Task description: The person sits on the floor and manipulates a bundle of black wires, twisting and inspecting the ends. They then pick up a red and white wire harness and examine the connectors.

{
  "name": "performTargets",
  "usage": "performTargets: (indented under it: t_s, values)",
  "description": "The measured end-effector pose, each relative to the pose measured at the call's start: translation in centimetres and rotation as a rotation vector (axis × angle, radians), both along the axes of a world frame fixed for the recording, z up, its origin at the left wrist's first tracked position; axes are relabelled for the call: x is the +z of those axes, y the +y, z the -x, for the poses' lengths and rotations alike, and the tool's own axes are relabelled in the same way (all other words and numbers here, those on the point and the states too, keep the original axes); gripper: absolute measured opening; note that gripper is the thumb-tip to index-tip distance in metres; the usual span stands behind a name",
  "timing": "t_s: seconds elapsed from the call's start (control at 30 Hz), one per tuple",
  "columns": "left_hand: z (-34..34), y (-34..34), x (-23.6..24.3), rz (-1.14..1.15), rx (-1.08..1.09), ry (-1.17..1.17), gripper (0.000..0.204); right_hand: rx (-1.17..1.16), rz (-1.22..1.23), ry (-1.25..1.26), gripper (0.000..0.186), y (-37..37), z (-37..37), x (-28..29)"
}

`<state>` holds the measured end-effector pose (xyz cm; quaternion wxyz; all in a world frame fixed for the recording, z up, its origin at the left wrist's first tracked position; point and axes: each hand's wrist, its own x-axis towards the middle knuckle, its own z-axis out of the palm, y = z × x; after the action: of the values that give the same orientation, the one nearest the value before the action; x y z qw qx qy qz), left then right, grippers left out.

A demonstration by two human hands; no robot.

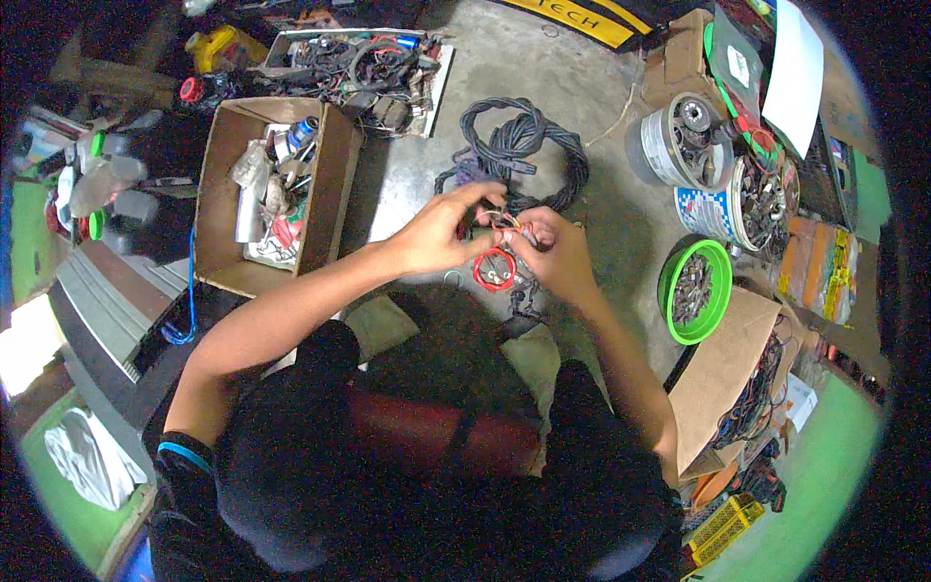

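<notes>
Both my hands are close together over the floor, working at a cluster of thin wires [498, 219]. My left hand [441, 231] comes from the left with its fingers curled and its thumb against the wires. Opposite it, my right hand [558, 254] is closed, pinching the wires between thumb and fingers. A small loop of red wire [497, 288] hangs or lies just below the fingers; which one I cannot tell. Behind my hands a thick coil of dark twisted cable [519, 145] lies on the concrete. Fingers hide where the thin wires meet.
On the left stands a cardboard box [332, 184] with assorted items. Behind it is a tray of tangled wires and parts [373, 82]. To the right are a green bowl of small metal pieces [720, 315], buckets of parts [662, 145] and a cardboard box of cables [722, 378].
</notes>
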<state>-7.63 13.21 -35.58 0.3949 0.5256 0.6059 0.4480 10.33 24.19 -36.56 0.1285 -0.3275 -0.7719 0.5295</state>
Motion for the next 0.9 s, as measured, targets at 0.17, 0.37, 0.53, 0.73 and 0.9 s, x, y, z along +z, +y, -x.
performTargets:
  t_s: [0.17, 0.37, 0.53, 0.73, 0.9]
  values:
    - [0.0, -0.6, 0.8, 0.098, -0.222, 0.086, 0.052, 0.031, -0.099, -0.02, 0.025, -0.7, -1.5, 4.5]
    - [0.9, -2.8, -2.1, 0.175, -0.144, 0.363, 0.034, 0.067, -0.454, -0.028, 0.03, -0.8, -3.1, 8.4]
    - [-1.0, -1.2, 0.6, -0.235, 0.094, 0.383, 0.029, 0.098, -0.365, 0.165, 0.03, -1.4, -3.0, 11.3]
    - [-0.7, -2.0, -1.2, 0.129, -0.106, 0.024, 0.021, -0.228, -0.219, 0.209, 0.025, -2.0, -3.2, 14.1]
    - [1.1, -2.6, -1.6, 0.057, -0.058, 0.134, 0.015, -0.584, -0.254, 0.368, 0.021, -0.5, -4.7, 12.1]
